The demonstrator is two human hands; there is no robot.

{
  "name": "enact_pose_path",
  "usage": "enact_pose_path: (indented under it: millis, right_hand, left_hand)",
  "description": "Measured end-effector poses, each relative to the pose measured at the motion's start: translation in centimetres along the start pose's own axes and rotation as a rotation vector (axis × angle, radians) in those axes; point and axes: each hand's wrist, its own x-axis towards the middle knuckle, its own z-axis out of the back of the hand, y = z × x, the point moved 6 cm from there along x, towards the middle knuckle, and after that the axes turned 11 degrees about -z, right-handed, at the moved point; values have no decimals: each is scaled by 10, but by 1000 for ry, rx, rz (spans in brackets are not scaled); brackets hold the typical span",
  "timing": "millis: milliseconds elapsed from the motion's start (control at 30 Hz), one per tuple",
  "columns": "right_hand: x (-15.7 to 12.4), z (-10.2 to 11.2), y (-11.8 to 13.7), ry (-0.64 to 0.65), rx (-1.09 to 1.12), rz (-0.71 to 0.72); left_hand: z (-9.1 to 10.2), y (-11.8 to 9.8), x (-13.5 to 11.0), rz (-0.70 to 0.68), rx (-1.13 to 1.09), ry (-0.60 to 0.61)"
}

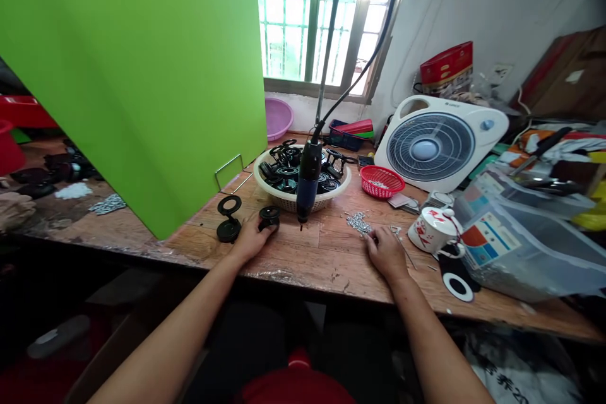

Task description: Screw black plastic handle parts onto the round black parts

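My left hand (250,240) rests on the wooden table (312,259) with its fingers closed on a small round black part (269,217). A second black part with a ring top (228,219) lies just left of it. My right hand (386,252) lies on the table with its fingertips at a pile of small silver screws (358,222); whether it pinches one I cannot make out. A dark blue electric screwdriver (307,180) hangs on a cable between my hands, its tip just above the table. Behind it a cream basket (303,202) holds several black parts.
A large green board (137,76) stands at the left. A small red basket (381,180), a white box fan (433,145), a white mug (433,230), a clear plastic bin (525,246) and a black-and-white ring (458,285) fill the right side. A pink bowl (277,117) sits by the window.
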Motion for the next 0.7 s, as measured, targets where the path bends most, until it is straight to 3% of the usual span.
enact_pose_path:
  millis: [133, 300, 400, 533, 700]
  right_hand:
    - [-5, 5, 13, 64, 80, 71]
    - [-36, 2, 59, 318, 372, 174]
    - [-56, -4, 83, 334, 432, 148]
    - [-67, -12, 93, 299, 511, 65]
    - [-68, -12, 97, 368, 637, 106]
  left_hand:
    - [-5, -23, -4, 4, -57, 84]
    - [-21, -83, -44, -53, -171, 152]
    - [-28, -112, -59, -116, -255, 191]
    - [-34, -125, -62, -81, -281, 151]
    - [-39, -131, -56, -49, -337, 133]
